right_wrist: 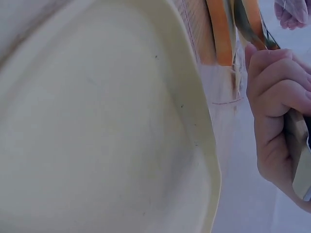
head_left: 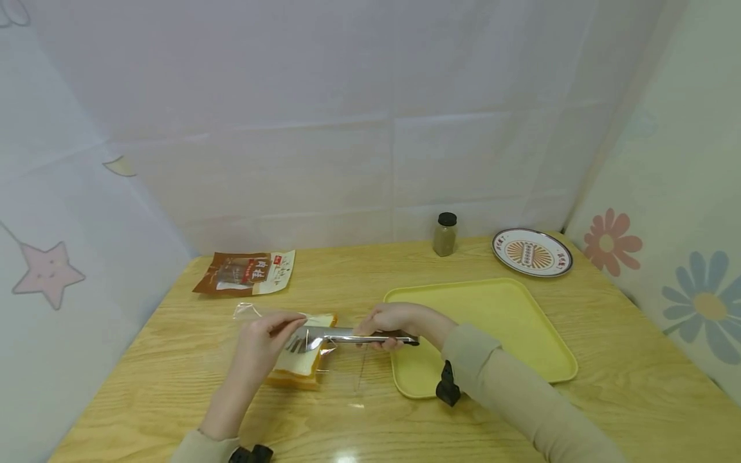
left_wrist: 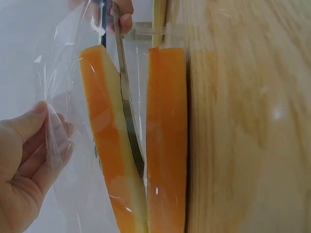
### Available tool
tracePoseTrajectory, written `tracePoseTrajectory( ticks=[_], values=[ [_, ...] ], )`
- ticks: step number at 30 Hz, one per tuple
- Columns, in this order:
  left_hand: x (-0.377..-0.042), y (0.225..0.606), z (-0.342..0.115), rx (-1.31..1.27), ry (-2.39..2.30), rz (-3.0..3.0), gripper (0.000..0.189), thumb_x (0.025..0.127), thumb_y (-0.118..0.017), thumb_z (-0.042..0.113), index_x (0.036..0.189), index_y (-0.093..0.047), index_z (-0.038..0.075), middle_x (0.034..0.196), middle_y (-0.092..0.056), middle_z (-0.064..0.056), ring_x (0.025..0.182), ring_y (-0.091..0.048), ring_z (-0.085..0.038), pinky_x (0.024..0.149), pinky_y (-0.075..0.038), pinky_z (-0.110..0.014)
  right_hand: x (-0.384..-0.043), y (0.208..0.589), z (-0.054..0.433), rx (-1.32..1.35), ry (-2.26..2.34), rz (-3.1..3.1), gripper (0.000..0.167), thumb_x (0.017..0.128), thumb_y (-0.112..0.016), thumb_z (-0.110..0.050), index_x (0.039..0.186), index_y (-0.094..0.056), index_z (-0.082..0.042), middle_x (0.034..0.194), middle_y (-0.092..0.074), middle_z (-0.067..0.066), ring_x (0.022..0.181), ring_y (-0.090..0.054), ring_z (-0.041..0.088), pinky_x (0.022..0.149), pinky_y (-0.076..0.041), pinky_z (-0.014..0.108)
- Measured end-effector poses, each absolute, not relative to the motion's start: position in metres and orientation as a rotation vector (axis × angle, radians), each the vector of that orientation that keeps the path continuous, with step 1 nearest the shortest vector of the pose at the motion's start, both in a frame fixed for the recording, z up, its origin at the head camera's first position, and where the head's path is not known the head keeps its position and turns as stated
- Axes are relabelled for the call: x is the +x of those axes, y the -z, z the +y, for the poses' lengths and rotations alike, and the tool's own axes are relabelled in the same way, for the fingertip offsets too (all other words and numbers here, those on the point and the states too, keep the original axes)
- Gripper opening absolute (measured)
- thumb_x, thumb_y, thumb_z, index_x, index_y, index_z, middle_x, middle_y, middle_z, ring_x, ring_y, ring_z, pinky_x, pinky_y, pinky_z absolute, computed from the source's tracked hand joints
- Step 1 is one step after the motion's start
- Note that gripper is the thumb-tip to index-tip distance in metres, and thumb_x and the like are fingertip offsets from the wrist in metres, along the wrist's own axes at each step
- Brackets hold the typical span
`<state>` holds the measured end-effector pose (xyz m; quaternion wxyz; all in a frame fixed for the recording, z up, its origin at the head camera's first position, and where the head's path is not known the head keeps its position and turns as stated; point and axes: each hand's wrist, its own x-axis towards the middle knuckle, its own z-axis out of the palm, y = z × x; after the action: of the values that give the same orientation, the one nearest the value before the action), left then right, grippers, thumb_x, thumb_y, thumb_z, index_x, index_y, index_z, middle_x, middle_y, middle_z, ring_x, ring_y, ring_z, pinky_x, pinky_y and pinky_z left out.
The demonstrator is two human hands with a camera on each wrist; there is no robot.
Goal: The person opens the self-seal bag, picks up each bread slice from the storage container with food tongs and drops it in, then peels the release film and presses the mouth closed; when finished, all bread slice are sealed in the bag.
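Note:
Slices of bread (head_left: 300,364) lie stacked in a clear plastic bag (left_wrist: 63,87) on the table. My left hand (head_left: 260,341) pinches the bag's upper edge between thumb and fingers, lifting the film. Metal tongs (head_left: 340,336) reach into the bag from the right, their handle gripped by my right hand (head_left: 393,320). In the left wrist view, one arm of the tongs lies between the upper slice (left_wrist: 104,131) and the lower bread (left_wrist: 166,141); the other is above the upper slice. That upper slice tilts slightly up at the handle end.
A yellow tray (head_left: 556,350) sits under and beside my right forearm. Along the back stand a brown and white food packet (head_left: 246,273), a small jar with a black lid (head_left: 445,235) and a patterned plate (head_left: 532,253). Curtained walls border the wooden table (head_left: 145,379).

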<state>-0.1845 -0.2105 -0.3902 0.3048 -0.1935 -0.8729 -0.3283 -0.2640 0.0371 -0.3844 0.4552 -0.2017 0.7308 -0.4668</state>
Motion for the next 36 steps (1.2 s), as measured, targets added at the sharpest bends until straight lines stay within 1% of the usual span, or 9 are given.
tracePoseTrajectory(
  ticks=[4, 7, 11, 16, 20, 23, 27, 36],
  values=[
    [-0.186, 0.392, -0.213, -0.516, 0.822, -2.277, 0.011, 0.074, -0.076, -0.002, 0.083, -0.074, 0.003, 0.079, -0.073, -0.009, 0.067, -0.069, -0.017, 0.063, -0.05, -0.005, -0.265, 0.384, 0.038, -0.49, 1.147, 1.792, 0.035, 0.097, -0.051, -0.023, 0.106, -0.063, 0.009, 0.058, -0.05, 0.003, 0.037, -0.031, 0.007, 0.034, -0.029, 0.019],
    [-0.187, 0.395, -0.216, -0.529, 0.782, -2.23, 0.012, 0.071, -0.077, -0.004, 0.08, -0.074, 0.003, 0.076, -0.073, -0.009, 0.064, -0.069, -0.017, 0.061, -0.05, -0.005, -0.266, 0.384, 0.04, -0.497, 1.129, 1.791, 0.037, 0.097, -0.051, -0.024, 0.107, -0.062, 0.01, 0.058, -0.05, 0.002, 0.037, -0.032, 0.007, 0.034, -0.029, 0.019],
    [-0.187, 0.399, -0.22, -0.529, 0.752, -2.208, 0.013, 0.069, -0.079, -0.004, 0.078, -0.074, 0.003, 0.074, -0.073, -0.008, 0.061, -0.068, -0.016, 0.059, -0.051, -0.007, -0.266, 0.383, 0.046, -0.502, 1.103, 1.8, 0.039, 0.096, -0.052, -0.028, 0.105, -0.061, 0.009, 0.059, -0.05, 0.003, 0.037, -0.033, 0.006, 0.034, -0.029, 0.018],
    [-0.187, 0.399, -0.221, -0.512, 0.736, -2.235, 0.012, 0.07, -0.078, -0.002, 0.08, -0.074, 0.004, 0.075, -0.073, -0.008, 0.062, -0.069, -0.015, 0.058, -0.051, -0.008, -0.266, 0.383, 0.057, -0.493, 1.093, 1.772, 0.037, 0.097, -0.05, -0.031, 0.099, -0.062, 0.004, 0.06, -0.049, 0.001, 0.038, -0.033, 0.006, 0.035, -0.03, 0.018],
    [-0.189, 0.397, -0.22, -0.498, 0.747, -2.264, 0.01, 0.072, -0.077, -0.001, 0.081, -0.074, 0.004, 0.077, -0.073, -0.008, 0.064, -0.069, -0.016, 0.059, -0.054, -0.011, -0.267, 0.383, 0.068, -0.487, 1.104, 1.755, 0.039, 0.097, -0.05, -0.032, 0.098, -0.06, 0.005, 0.061, -0.047, 0.001, 0.038, -0.032, 0.006, 0.035, -0.029, 0.018],
    [-0.19, 0.396, -0.218, -0.495, 0.758, -2.278, 0.01, 0.073, -0.077, 0.0, 0.082, -0.074, 0.004, 0.078, -0.073, -0.008, 0.065, -0.069, -0.016, 0.059, -0.054, -0.013, -0.268, 0.382, 0.076, -0.47, 1.103, 1.77, 0.041, 0.096, -0.052, -0.035, 0.099, -0.06, 0.006, 0.061, -0.047, 0.001, 0.038, -0.031, 0.006, 0.035, -0.029, 0.018],
    [-0.191, 0.397, -0.217, -0.502, 0.765, -2.268, 0.01, 0.073, -0.077, -0.001, 0.081, -0.074, 0.004, 0.077, -0.073, -0.007, 0.064, -0.069, -0.015, 0.059, -0.053, -0.01, -0.268, 0.383, 0.086, -0.447, 1.095, 1.789, 0.044, 0.095, -0.053, -0.037, 0.101, -0.06, 0.006, 0.061, -0.048, 0.001, 0.038, -0.032, 0.006, 0.035, -0.029, 0.019],
    [-0.191, 0.395, -0.216, -0.479, 0.745, -2.272, 0.009, 0.074, -0.076, -0.001, 0.082, -0.075, 0.004, 0.077, -0.073, -0.008, 0.067, -0.07, -0.017, 0.061, -0.053, -0.011, -0.266, 0.383, 0.1, -0.433, 1.131, 1.789, 0.042, 0.095, -0.053, -0.032, 0.106, -0.061, 0.007, 0.06, -0.049, 0.002, 0.038, -0.032, 0.006, 0.034, -0.029, 0.017]
  ],
)
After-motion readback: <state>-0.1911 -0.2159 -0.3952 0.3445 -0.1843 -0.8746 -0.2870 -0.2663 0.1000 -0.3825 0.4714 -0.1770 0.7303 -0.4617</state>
